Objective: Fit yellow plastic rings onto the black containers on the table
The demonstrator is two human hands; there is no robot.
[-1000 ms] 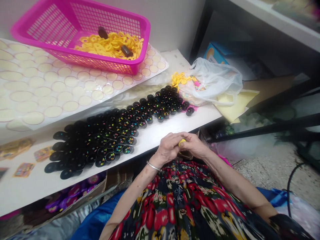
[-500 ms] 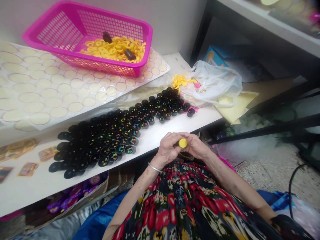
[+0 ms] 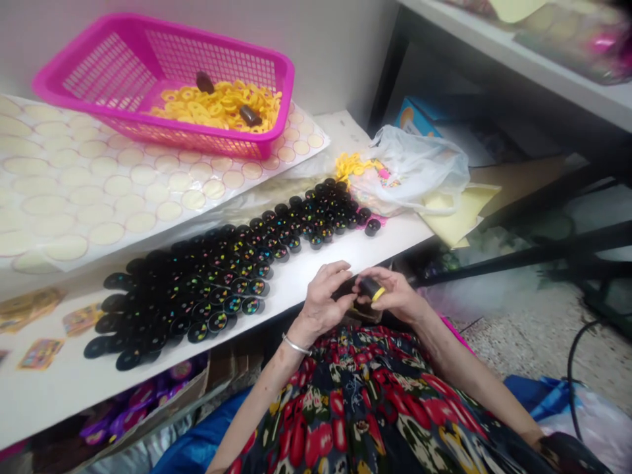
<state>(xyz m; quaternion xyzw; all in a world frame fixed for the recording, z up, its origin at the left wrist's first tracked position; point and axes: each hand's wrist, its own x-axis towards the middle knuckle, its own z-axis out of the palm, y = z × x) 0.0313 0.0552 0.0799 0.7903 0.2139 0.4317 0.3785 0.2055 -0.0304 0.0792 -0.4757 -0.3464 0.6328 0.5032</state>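
Observation:
My right hand [image 3: 399, 299] grips a small black cup with a yellow lid [image 3: 371, 288], tilted, between thumb and fingers. Close to its left, my left hand [image 3: 323, 299] is open, thumb and fingers apart, and I see nothing in it. Both hands are just off the table's front edge, in front of the patterned shirt. Beyond them on the white table stand many open black cups [image 3: 212, 280] in a long cluster, with bright coloured bits inside.
A pink basket [image 3: 162, 118] at the back holds yellow rings and two dark pieces. It rests on a sheet of round stickers [image 3: 118, 187]. A clear plastic bag [image 3: 434, 161] lies at the table's right end. Below the table, a carton contains purple packets [image 3: 143, 395].
My hands have parted. The lidded cup, held between both hands with its yellow lid facing up, is now tilted in my right hand alone.

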